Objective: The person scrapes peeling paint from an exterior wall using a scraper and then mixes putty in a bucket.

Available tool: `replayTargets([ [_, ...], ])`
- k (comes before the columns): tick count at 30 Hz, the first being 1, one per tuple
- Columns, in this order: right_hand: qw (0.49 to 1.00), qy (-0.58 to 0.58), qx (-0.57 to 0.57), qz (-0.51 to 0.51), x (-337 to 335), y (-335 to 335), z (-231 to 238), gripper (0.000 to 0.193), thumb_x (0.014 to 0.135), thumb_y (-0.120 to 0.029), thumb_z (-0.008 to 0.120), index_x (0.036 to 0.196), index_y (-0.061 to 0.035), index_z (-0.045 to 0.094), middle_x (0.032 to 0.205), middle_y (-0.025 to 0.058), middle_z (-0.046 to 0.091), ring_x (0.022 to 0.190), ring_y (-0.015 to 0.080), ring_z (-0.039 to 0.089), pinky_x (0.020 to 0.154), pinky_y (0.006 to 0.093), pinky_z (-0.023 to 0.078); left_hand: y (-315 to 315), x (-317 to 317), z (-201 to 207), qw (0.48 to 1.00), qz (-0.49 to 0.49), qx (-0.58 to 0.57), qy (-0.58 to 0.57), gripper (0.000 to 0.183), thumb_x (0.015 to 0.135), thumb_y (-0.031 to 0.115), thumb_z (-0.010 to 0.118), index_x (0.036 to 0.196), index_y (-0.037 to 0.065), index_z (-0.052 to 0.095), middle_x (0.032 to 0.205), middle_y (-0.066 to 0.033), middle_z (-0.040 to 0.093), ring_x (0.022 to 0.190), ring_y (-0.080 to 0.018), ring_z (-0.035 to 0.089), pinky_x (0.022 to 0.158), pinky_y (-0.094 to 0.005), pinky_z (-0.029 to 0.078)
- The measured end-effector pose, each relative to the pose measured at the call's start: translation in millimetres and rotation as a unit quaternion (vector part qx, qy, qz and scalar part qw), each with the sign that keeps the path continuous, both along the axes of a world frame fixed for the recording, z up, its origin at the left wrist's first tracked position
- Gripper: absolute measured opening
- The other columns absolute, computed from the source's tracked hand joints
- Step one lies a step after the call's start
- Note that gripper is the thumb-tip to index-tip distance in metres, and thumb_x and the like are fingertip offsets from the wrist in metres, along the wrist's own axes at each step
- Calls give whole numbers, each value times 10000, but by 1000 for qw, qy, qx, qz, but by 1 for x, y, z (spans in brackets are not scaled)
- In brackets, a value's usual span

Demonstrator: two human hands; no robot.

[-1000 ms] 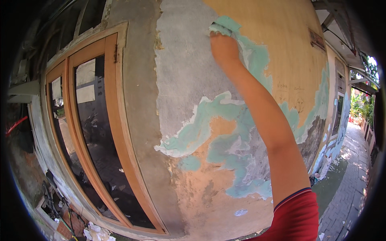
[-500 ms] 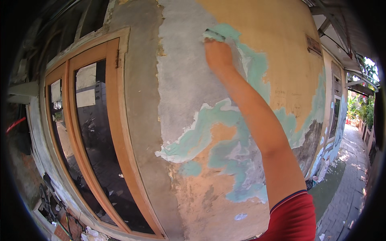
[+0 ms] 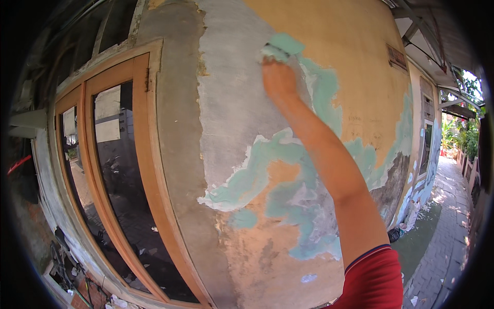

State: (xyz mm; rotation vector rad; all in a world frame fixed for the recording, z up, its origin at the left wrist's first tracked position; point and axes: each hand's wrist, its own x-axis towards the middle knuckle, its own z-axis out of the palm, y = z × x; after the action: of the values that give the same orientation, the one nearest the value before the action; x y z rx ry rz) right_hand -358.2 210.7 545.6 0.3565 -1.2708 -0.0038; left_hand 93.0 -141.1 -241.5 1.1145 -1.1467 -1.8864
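My right hand (image 3: 279, 78) is raised high against the wall (image 3: 236, 98), its fingers closed round a scraper (image 3: 276, 52). The scraper has a dark edge and a pale, smeared face; it is partly hidden by the fingers and blurred. It lies against the wall at the border of bare grey plaster and a patch of teal paint (image 3: 289, 43). Yellow-orange paint (image 3: 360, 46) covers the wall to the right of that patch. Ragged teal and white remnants (image 3: 257, 165) run across the wall below my forearm. My left hand is out of the picture.
On the left stands a wooden-framed double door or window (image 3: 149, 170) with dark glass. A paved path (image 3: 447, 226) runs along the wall at the right, under a roof overhang (image 3: 427, 31). Debris (image 3: 118, 301) lies at the lower left.
My right hand and the scraper have slid a little way down the wall. The view has shifted slightly.
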Motion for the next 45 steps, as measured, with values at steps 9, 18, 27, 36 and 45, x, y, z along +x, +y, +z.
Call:
replayTargets([
  [9, 997, 17, -73, -11, 25, 58, 32, 266, 854, -58, 651, 1100, 16, 719, 945, 171, 741, 796, 285, 748, 632, 389, 612, 48, 5, 86, 977, 4, -92, -193, 442, 1056, 469, 506, 834, 114, 649, 650, 35, 510, 560, -104, 471, 508, -302, 382],
  [18, 1000, -2, 23, 1, 18, 7, -39, 279, 839, -37, 635, 1100, 25, 713, 966, 174, 736, 805, 331, 739, 643, 392, 610, -1, 15, 4, 993, -8, -49, -105, 388, 1049, 462, 520, 883, 131, 634, 671, 45, 520, 542, -92, 460, 489, -276, 371],
  [27, 993, -88, -69, -32, 10, 81, 11, 278, 824, -36, 655, 1091, 15, 711, 1002, 183, 734, 874, 317, 739, 668, 389, 611, 3, 18, 9, 995, 14, -18, -95, 371, 1030, 471, 559, 899, 128, 612, 681, 36, 523, 549, -103, 480, 483, -282, 390],
  [36, 999, 14, 18, 45, 35, 37, -46, 368, 851, -43, 624, 1208, 21, 688, 981, 168, 735, 853, 325, 740, 698, 404, 612, 44, 23, 86, 997, 57, -12, -57, 399, 997, 463, 628, 1035, 67, 641, 770, -2, 572, 626, -117, 542, 538, -292, 471],
  [45, 996, -65, -51, -33, -9, 65, -17, 376, 854, -46, 639, 1220, 27, 681, 1025, 166, 728, 907, 310, 735, 719, 402, 615, 44, 31, 48, 979, -8, -129, -157, 478, 1019, 525, 546, 960, 69, 680, 754, -8, 604, 637, -122, 554, 574, -309, 465],
])
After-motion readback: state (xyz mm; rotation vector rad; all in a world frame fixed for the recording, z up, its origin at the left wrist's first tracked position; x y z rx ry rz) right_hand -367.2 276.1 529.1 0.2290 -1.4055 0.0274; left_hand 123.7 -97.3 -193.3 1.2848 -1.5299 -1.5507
